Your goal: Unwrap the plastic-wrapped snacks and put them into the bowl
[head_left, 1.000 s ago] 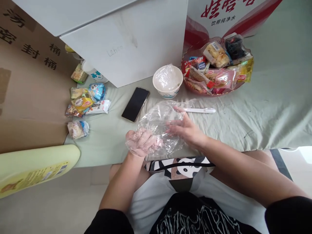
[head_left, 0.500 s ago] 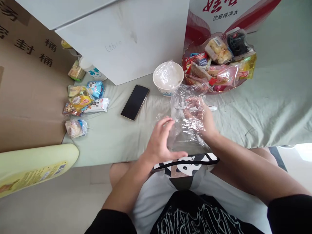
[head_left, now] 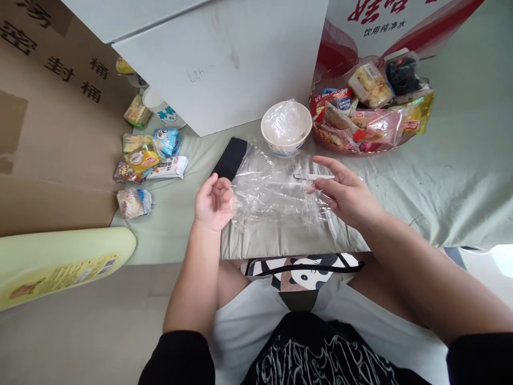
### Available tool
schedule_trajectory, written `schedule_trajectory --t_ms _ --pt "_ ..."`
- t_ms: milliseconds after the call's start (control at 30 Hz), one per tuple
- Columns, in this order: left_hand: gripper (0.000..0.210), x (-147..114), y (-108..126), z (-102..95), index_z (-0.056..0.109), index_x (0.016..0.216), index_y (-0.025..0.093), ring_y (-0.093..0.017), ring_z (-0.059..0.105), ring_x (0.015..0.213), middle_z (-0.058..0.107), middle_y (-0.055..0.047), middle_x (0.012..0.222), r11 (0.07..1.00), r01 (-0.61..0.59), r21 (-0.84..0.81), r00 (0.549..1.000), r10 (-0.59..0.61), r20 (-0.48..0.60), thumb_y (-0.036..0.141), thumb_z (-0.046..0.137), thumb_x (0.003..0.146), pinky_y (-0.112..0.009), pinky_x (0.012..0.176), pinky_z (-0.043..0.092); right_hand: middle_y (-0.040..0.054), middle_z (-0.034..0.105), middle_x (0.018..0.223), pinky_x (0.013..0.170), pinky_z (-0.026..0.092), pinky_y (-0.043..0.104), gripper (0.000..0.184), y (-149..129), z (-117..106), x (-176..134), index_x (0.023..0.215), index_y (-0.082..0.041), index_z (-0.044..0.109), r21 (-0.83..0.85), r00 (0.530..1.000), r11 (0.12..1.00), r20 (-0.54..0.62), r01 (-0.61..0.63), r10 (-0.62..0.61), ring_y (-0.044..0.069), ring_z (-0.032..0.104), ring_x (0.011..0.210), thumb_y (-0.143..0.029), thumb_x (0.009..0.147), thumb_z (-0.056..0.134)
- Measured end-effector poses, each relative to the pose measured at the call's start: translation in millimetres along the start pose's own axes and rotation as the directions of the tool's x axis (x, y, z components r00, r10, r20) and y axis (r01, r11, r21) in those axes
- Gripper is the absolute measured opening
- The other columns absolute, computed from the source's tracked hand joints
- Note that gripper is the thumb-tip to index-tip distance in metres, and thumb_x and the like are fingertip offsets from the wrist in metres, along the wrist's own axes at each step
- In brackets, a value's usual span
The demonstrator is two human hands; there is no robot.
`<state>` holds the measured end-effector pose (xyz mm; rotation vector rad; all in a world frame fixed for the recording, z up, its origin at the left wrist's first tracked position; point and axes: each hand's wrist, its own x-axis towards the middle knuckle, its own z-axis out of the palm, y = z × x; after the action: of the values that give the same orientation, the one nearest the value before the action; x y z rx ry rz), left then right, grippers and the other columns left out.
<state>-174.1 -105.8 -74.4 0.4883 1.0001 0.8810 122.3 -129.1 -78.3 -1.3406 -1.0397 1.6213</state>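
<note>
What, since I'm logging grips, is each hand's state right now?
Left hand: curled closed, apparently holding the clear plastic at its edge.
Right hand: partly open, at the opposite side; whether it grips cannot be told.

Red-white box (head_left: 382,40) reads "饮用纯净水"; brown carton (head_left: 64,128), "密封桶".

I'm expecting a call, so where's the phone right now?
In the head view, the phone lies left of the bowl, in front of the white box, just beyond the left hand.
</note>
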Motion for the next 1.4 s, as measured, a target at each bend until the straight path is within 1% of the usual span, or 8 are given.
schedule_trajectory --t_ms 133,300,467,667,933,1100,1267,1400 --pt "0.071 -6 -21 11.4 0.077 0.104 0.018 -0.025 0.077 0.095 0.079 -0.012 0.103 0.953 -0.293 0.076 0.956 0.291 0.042 0.081 0.071 0.072 -0.031 0.077 0.064 0.0044 0.074 0.098 0.041 0.04 0.027 0.051 2 -2 1 0.135 -0.029 0.049 -0.048 0.974 0.992 -0.187 0.119 -0.126 0.008 0.046 0.044 -0.035 0.088 0.067" --pt "0.127 -14 -62 20.0 0.038 0.157 0.038 -0.04 0.041 0.151 0.04 -0.013 0.166 0.812 -0.424 0.401 0.895 0.309 0.322 0.062 0.097 0.047 -0.054 0.114 0.05 0.0087 0.071 0.117 0.045 0.051 0.03 0.044 9 -4 8 0.135 -0.034 0.047 -0.177 0.895 0.953 -0.335 0.246 -0.293 0.011 0.059 0.05 -0.037 0.094 0.061" --pt "0.062 -10 -58 25.7 0.064 0.127 0.018 -0.025 0.077 0.092 0.078 -0.013 0.11 0.83 -0.25 0.499 0.95 0.311 -0.041 0.04 0.082 0.071 -0.034 0.072 0.064 0.0106 0.073 0.116 0.044 0.052 0.032 0.044 13 -8 8 0.138 -0.035 0.046 -0.235 0.87 0.934 -0.358 0.268 -0.34 0.014 0.063 0.051 -0.044 0.096 0.059" --pt "0.027 -6 -20 16.2 0.059 0.064 0.017 -0.005 0.046 0.033 0.056 0.004 0.047 0.969 -0.21 0.127 0.852 0.246 -0.463 0.04 0.07 0.073 -0.015 0.032 0.029 0.0077 0.077 0.085 0.045 0.055 0.038 0.048 17 -10 10 0.137 -0.027 0.055 -0.223 0.923 0.96 -0.305 0.171 -0.235 0.02 0.064 0.048 -0.051 0.096 0.061" --pt "0.079 -15 -25 8.0 0.058 0.13 0.026 -0.015 0.071 0.056 0.078 -0.003 0.083 0.847 -0.445 0.292 0.838 0.509 -0.196 0.049 0.091 0.062 -0.02 0.044 0.047 0.0003 0.067 0.065 0.062 0.061 0.042 0.054 10 -4 4 0.138 -0.03 0.053 -0.235 0.913 0.937 -0.257 0.26 -0.318 0.023 0.07 0.058 -0.058 0.093 0.064" --pt "0.032 -19 -18 8.9 0.068 0.104 0.02 -0.006 0.044 0.031 0.064 0.005 0.051 0.819 -0.49 0.3 0.752 0.571 -0.33 0.04 0.079 0.081 -0.017 0.032 0.027 0.0007 0.07 0.075 0.069 0.063 0.042 0.052 -3 -5 -9 0.133 -0.031 0.055 -0.221 0.929 0.934 -0.182 0.282 -0.323 0.021 0.069 0.061 -0.058 0.09 0.068" --pt "0.019 -31 -5 1.3 0.071 0.097 0.02 -0.003 0.012 0.023 0.034 0.012 0.034 0.931 -0.358 0.069 0.915 0.364 -0.173 0.035 0.06 0.098 -0.016 0.027 0.015 0.0057 0.076 0.105 0.076 0.063 0.043 0.064 -4 -9 -13 0.142 -0.034 0.05 -0.161 0.948 0.935 0.003 0.315 -0.319 0.023 0.074 0.081 -0.057 0.085 0.069" --pt "0.021 -41 -5 3.4 0.069 0.097 0.025 -0.003 0.006 0.021 0.024 0.014 0.031 0.953 -0.301 0.01 0.948 0.301 -0.103 0.041 0.056 0.101 -0.016 0.027 0.015 0.0071 0.076 0.113 0.082 0.064 0.047 0.076 -3 -8 -17 0.152 -0.036 0.041 -0.088 0.959 0.961 0.138 0.262 -0.249 0.026 0.075 0.095 -0.059 0.085 0.067"
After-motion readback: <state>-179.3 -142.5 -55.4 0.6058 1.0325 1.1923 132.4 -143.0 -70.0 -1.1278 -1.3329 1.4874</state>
